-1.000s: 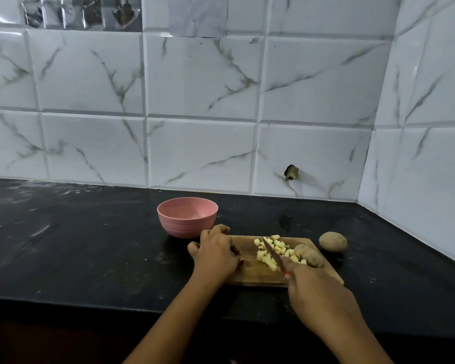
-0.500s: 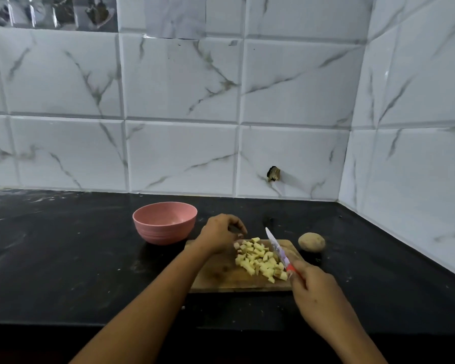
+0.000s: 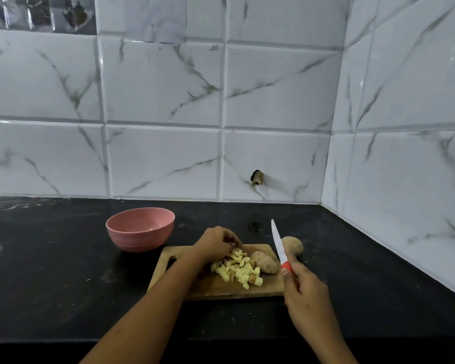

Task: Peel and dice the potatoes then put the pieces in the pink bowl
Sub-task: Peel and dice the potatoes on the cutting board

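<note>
The diced pieces, pale matte cubes, lie heaped on the wooden cutting board. The smooth pink bowl stands left and beyond them, nearer the left hand, whose fingers curl onto the heap; a hold cannot be confirmed. The right hand grips the knife, blade raised clear.

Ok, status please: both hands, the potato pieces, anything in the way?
Left hand curled over diced pieces on board, grip unclear. Right hand holds knife, blade up. Pink bowl shows no pieces. Whole potato on board beside the pile.
</note>
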